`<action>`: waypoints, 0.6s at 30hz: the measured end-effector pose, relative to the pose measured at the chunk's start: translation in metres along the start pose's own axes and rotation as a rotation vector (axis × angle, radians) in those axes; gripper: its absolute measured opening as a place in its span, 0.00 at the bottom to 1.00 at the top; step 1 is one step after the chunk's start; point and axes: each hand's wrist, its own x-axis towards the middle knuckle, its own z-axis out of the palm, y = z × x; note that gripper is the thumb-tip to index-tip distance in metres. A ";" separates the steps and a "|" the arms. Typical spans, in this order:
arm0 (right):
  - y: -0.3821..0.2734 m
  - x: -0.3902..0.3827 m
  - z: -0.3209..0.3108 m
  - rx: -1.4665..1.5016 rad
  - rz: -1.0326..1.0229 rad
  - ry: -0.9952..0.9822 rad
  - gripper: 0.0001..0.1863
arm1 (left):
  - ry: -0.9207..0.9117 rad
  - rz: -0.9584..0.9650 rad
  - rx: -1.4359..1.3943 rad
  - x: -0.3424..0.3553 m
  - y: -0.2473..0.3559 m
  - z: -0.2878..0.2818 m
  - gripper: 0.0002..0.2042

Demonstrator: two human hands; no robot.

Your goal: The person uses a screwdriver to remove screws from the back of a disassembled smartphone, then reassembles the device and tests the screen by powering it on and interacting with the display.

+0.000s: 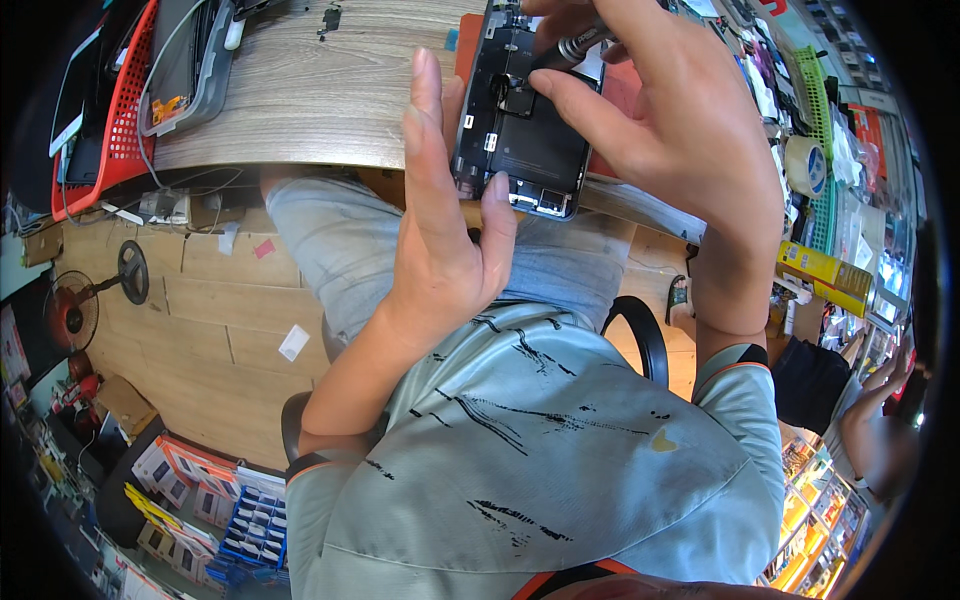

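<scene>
An opened black smartphone (540,150) lies over the near edge of the table, its inner parts showing. My right hand (690,130) grips a dark, pen-like screwdriver (572,50) over the phone's upper half. The right thumb bears against the tool near its lower end, and I cannot make out the tip. Along the phone's left side, my left hand (440,220) is held with fingers stretched upward and apart. Its thumb touches the phone's lower left corner. Part of a reddish mat (620,90) shows under and beside the phone.
On the left of the wooden table (300,90) stand a red basket (125,130) and a clear plastic tub (205,100). A yellow spray can (825,278), a tape roll (805,165) and a green basket (815,100) crowd the right. Another person's arm (862,425) appears at far right.
</scene>
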 end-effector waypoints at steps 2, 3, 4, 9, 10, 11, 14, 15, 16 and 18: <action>-0.012 0.001 -0.009 -0.044 0.006 0.012 0.17 | 0.000 0.004 -0.043 0.002 0.000 0.002 0.52; -0.014 0.002 -0.008 -0.060 0.011 0.005 0.17 | 0.007 0.002 -0.037 0.000 -0.001 0.002 0.52; -0.017 0.003 -0.008 -0.076 0.015 -0.002 0.17 | 0.014 0.001 -0.032 -0.001 -0.002 0.002 0.52; 0.009 -0.001 0.007 0.037 -0.118 0.096 0.18 | 0.016 0.007 -0.024 0.001 0.001 0.001 0.52; 0.013 -0.001 0.010 0.061 -0.167 0.133 0.18 | 0.016 0.007 -0.029 0.002 0.002 0.002 0.52; 0.015 -0.001 0.011 0.071 -0.183 0.152 0.18 | 0.015 0.002 -0.033 0.002 0.002 0.002 0.52; 0.014 -0.008 0.011 0.201 0.005 0.105 0.18 | 0.009 0.005 -0.046 0.003 0.003 0.002 0.51; 0.011 -0.013 0.013 0.238 0.056 0.129 0.18 | 0.011 0.006 -0.049 0.003 0.002 0.002 0.51; 0.008 -0.018 0.014 0.277 0.107 0.155 0.19 | 0.008 0.012 -0.036 0.003 0.002 0.001 0.51; 0.004 -0.037 0.024 0.305 0.122 0.328 0.21 | -0.005 0.025 -0.017 0.003 0.001 0.000 0.51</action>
